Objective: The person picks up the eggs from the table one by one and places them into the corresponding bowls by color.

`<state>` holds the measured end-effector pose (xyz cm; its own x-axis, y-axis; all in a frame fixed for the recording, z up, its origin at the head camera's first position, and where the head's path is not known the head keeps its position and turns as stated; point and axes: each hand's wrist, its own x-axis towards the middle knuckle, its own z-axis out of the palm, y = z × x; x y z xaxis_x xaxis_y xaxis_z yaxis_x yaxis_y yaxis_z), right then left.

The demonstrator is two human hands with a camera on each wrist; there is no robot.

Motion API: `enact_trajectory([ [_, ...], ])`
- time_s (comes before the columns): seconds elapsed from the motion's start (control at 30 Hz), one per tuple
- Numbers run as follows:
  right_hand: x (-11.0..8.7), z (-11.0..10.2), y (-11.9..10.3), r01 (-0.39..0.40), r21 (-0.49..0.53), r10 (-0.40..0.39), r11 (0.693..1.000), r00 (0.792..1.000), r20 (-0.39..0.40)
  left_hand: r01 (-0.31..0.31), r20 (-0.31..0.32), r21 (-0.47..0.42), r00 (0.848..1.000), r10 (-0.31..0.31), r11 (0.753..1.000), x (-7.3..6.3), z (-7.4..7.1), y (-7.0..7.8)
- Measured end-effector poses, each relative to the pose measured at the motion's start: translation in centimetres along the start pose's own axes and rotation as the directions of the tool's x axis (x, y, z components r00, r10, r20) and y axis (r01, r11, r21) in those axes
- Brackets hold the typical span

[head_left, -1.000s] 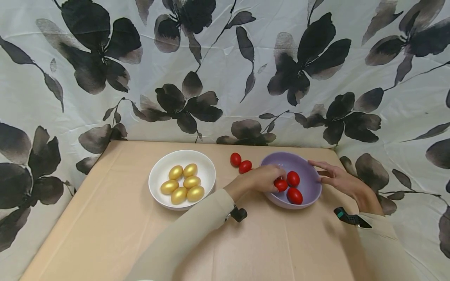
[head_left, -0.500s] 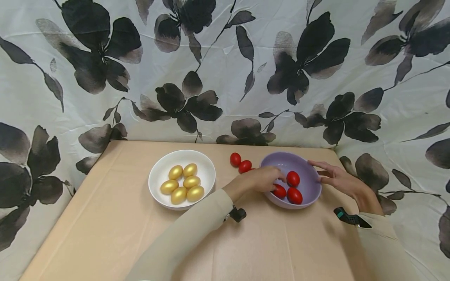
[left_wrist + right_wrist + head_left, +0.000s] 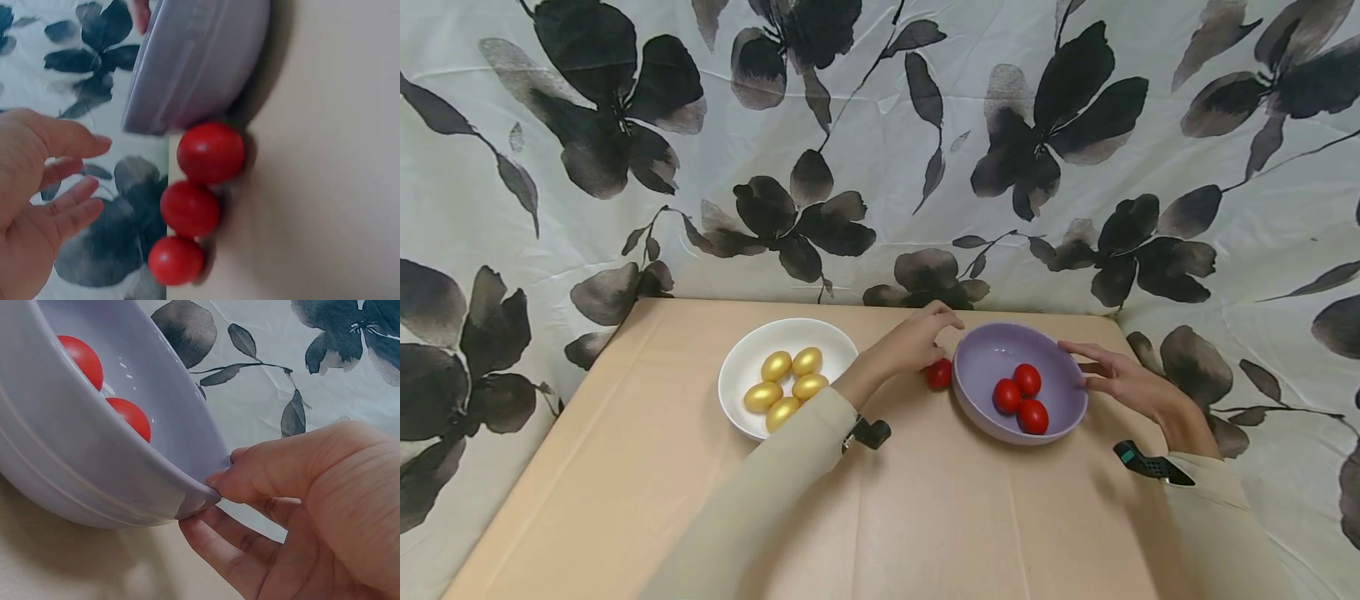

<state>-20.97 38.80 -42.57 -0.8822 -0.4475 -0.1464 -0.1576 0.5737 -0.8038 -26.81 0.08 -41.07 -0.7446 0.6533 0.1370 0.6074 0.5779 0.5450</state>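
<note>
My right hand [image 3: 1123,382] grips the rim of a purple bowl [image 3: 981,414]; in the right wrist view its thumb [image 3: 269,465] is on top of the rim and fingers are below. Three glossy red eggs [image 3: 1032,416] lie inside that bowl. My left hand [image 3: 912,343] is raised just left of the bowl, fingers spread and holding nothing. Beneath it one red egg [image 3: 938,375] shows on the table. The left wrist view has three red eggs [image 3: 190,209] in a row, the nearest to the bowl right at its wall. The left hand hides two of them from the head view.
A white bowl [image 3: 741,354] with several golden eggs [image 3: 762,397] stands to the left, partly covered by my left forearm. Both bowls are near the far edge of the beige table [image 3: 925,517]. A floral cloth [image 3: 895,167] hangs behind.
My left hand has let go of a red egg in the purple bowl, then moved out left and up over the red eggs on the table. The right hand stays on the rim.
</note>
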Motion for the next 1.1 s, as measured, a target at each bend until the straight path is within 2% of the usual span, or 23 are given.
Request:
enact_trajectory([
  [0.13, 0.0, 0.0, -0.1, 0.002, -0.005, -0.002, 1.0, 1.0, -0.001, 0.083, -0.012, 0.003, 0.996, -0.083, 0.997, -0.2, -0.5, -1.7],
  [0.3, -0.1, 0.1, 0.0, 0.0, 0.019, 0.001, 1.0, 1.0, -0.004, 0.183, 0.011, 0.069, 0.983, -0.185, 0.981, -0.3, -0.6, -2.8],
  [0.5, 0.0, 0.1, 0.1, 0.003, 0.024, -0.003, 1.0, 1.0, -0.004, 0.299, 0.082, 0.1, 0.948, -0.307, 0.949, -0.9, -0.5, -3.3],
  [0.63, 0.1, -0.1, 0.0, 0.008, 0.026, -0.008, 1.0, 1.0, -0.005, 0.319, 0.067, 0.114, 0.943, -0.327, 0.941, -1.2, -0.7, -3.6],
  [0.8, 0.1, -0.1, -0.2, 0.004, 0.049, -0.004, 0.999, 1.0, 0.001, 0.306, 0.061, 0.184, 0.945, -0.322, 0.934, -1.4, -0.9, -4.0],
  [0.97, 0.0, -0.1, -0.2, -0.005, 0.025, 0.005, 1.0, 1.0, -0.003, 0.317, 0.054, 0.271, 0.938, -0.344, 0.909, -1.5, -0.9, -4.0],
  [1.1, 0.0, -0.1, -0.2, -0.008, 0.008, 0.008, 1.0, 1.0, -0.007, 0.339, 0.042, 0.306, 0.929, -0.368, 0.89, -1.6, -0.9, -4.0],
])
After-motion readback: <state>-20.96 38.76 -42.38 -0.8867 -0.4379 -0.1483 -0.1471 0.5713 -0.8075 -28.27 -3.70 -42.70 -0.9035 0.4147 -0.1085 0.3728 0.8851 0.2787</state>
